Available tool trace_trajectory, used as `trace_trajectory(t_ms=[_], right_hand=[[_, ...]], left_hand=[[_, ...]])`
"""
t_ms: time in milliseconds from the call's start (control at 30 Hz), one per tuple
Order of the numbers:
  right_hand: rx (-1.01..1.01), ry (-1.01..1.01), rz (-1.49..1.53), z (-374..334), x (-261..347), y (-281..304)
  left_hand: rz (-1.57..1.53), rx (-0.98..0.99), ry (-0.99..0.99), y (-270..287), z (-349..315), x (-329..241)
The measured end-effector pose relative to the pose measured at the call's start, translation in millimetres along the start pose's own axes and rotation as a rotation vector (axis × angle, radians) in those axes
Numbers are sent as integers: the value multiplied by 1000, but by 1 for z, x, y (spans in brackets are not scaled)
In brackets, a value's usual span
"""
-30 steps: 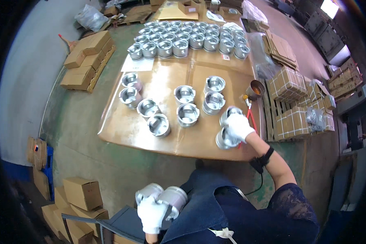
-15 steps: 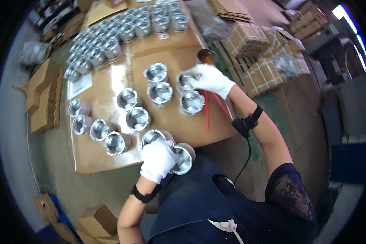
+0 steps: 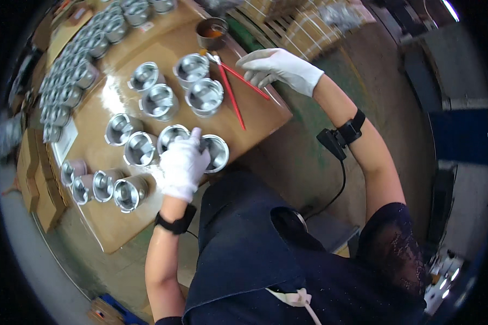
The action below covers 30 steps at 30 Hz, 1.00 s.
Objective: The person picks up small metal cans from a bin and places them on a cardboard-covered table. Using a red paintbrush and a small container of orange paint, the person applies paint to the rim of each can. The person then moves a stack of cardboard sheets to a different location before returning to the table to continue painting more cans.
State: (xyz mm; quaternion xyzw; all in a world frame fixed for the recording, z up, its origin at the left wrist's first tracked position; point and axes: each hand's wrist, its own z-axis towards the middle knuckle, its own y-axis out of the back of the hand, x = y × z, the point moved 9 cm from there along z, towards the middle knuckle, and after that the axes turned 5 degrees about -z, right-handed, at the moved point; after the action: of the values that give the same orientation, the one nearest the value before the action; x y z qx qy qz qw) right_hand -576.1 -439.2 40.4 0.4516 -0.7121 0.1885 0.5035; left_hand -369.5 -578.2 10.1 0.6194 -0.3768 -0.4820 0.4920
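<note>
My left hand (image 3: 183, 168), in a white glove, is over the table's near edge with its fingers closed at the rim of a silver metal piston (image 3: 217, 154). Another piston (image 3: 173, 135) stands just behind and is partly covered by the same hand. To the right, my gloved right hand (image 3: 282, 67) hovers past the table edge, fingers stretched out and holding nothing. Pliers with red handles (image 3: 230, 86) lie on the table beside it. Two pistons (image 3: 204, 96) stand left of the pliers, and two more (image 3: 159, 102) stand beyond those.
A metal cup (image 3: 211, 33) with something orange inside sits at the table's far right. Many pistons (image 3: 84, 73) stand in rows at the far left, and several (image 3: 129, 194) lie tilted near the left front. Strapped cartons (image 3: 303, 27) rest on a pallet behind the table.
My right hand has left the right-hand pistons and moved right, off the table, empty. My left hand stays at the near pistons. The whole view has turned and shifted.
</note>
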Motion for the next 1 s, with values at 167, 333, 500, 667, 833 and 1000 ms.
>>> trace_trajectory(t_ms=[167, 333, 500, 667, 833, 1000], right_hand=[[284, -207, -294, -60, -66, -1], [922, -433, -461, -155, -184, -66], [1211, -606, -428, -293, -310, -154], [1249, -1044, 468, -418, -291, -267], [1226, -1023, 468, -467, -327, -299], [1231, -1056, 95, -461, -353, -238]], left_hand=[[-284, 18, -164, 49, -74, -1], [24, 519, 246, -42, -258, 132], [-282, 979, 691, -118, -460, 184], [-321, 985, 816, -110, -462, 181], [-342, 954, 838, -103, -451, 179], [-348, 942, 834, -106, -444, 180]])
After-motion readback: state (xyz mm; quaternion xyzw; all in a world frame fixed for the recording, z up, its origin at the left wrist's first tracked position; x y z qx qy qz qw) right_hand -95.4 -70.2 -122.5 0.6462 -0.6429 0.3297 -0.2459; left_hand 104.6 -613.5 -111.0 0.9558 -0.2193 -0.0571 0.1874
